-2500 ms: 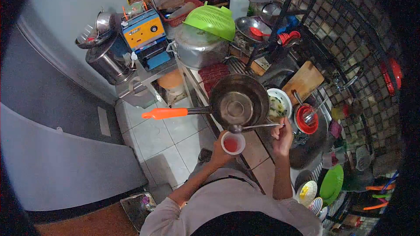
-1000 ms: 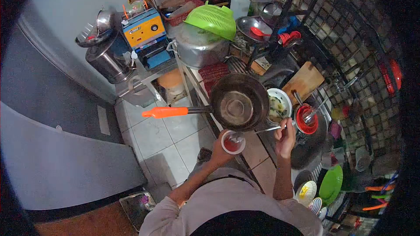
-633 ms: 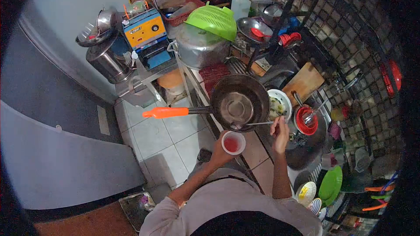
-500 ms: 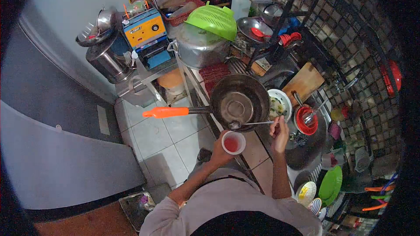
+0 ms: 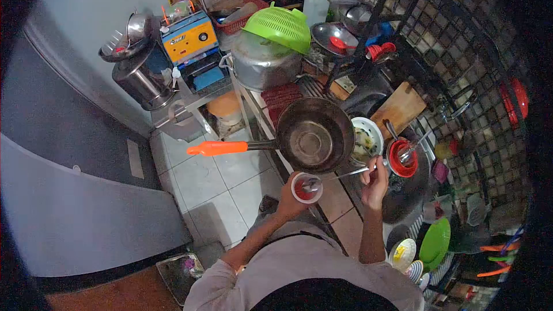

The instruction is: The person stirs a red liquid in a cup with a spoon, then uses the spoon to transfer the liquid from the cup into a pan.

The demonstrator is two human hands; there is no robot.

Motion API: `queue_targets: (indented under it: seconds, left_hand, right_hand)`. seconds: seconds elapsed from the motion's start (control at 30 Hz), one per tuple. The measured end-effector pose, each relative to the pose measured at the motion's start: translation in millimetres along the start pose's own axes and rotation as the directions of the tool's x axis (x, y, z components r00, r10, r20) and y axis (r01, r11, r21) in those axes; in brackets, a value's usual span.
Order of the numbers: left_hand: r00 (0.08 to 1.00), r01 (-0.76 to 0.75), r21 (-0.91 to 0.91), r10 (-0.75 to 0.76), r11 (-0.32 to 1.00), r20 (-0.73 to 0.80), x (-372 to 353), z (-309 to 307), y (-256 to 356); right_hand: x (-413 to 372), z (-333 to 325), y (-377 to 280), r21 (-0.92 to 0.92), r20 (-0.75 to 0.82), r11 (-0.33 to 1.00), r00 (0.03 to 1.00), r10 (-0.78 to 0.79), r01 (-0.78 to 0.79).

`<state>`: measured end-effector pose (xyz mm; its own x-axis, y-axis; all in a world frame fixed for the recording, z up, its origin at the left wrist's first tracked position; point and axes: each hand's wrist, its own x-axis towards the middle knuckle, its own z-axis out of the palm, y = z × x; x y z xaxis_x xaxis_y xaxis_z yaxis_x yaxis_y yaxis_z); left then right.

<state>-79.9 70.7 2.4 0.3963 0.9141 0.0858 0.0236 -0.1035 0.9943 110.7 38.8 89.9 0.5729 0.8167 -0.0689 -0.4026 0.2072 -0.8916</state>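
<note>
A white cup (image 5: pixel 299 195) with red contents is held in my left hand (image 5: pixel 290 203), fingers wrapped round its side. My right hand (image 5: pixel 374 183) pinches the handle of a metal spoon (image 5: pixel 351 172), whose bowl is over the cup's mouth. Just beyond both hands sits a dark pan (image 5: pixel 314 136) with an orange handle (image 5: pixel 219 148) pointing left; the inside of the pan shows bare metal. Against the pan's right side is a white bowl (image 5: pixel 377 129) with pale and greenish pieces in it.
Red bowls (image 5: pixel 402 165) and a cutting board (image 5: pixel 401 109) stand right of the white bowl. Behind the pan are a large pot (image 5: pixel 266 64) and a green colander (image 5: pixel 279 26). A green plate (image 5: pixel 435 244) lies at the lower right, and tiled floor (image 5: pixel 216 210) shows at left.
The spoon has moved from over the pan's near edge to the cup's mouth. My right hand has shifted slightly right and down. My left hand and the cup stay in place.
</note>
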Motion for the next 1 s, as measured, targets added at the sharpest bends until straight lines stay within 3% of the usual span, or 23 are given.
queue_targets:
  seconds: [0.23,0.3,0.37,0.43,0.6,0.67,0.83,0.93,1.0]
  left_hand:
    - [0.999,-0.013,0.102,0.016,0.995,-0.033,-0.7,-1.7,4.0]
    - [0.999,-0.02,0.095,0.025,0.995,-0.048,0.1,-2.2,11.3]
    - [0.999,-0.011,0.092,0.014,0.996,-0.038,1.4,-4.6,22.9]
    - [1.0,-0.001,0.088,0.003,0.996,-0.024,1.4,-4.6,24.8]
    - [0.999,0.017,0.056,-0.015,0.998,-0.041,0.4,-4.3,25.0]
    - [0.999,0.025,0.019,-0.025,0.999,-0.031,0.5,-3.0,20.4]
    - [1.0,0.0,0.055,0.0,0.999,-0.003,0.8,-3.4,16.7]
    - [0.999,0.049,-0.024,-0.05,0.998,-0.006,-0.6,-3.0,12.0]
    - [1.0,0.002,0.105,0.0,0.994,-0.01,-1.0,-3.8,10.7]
  right_hand:
    - [11.9,3.7,8.9,-0.011,-0.052,0.993,0.991,-0.122,0.121]
    - [17.2,0.2,19.8,-0.209,-0.053,0.966,0.984,-0.168,0.154]
    - [16.9,-0.5,24.3,-0.294,-0.064,0.946,0.985,-0.162,0.137]
    - [18.0,-2.7,28.5,-0.32,-0.015,0.947,0.999,-0.038,0.032]
    - [18.3,-1.5,30.8,-0.207,-0.062,0.978,0.998,-0.019,0.005]
    - [18.9,-2.3,26.3,-0.052,-0.044,0.998,0.999,0.023,-0.025]
    - [16.2,-4.5,13.0,0.085,-0.008,0.995,0.999,0.049,-0.048]
    - [13.1,-5.6,7.1,0.122,0.024,0.991,0.999,0.047,-0.05]
    - [9.3,-2.8,1.0,0.117,0.045,0.992,0.998,0.042,-0.047]
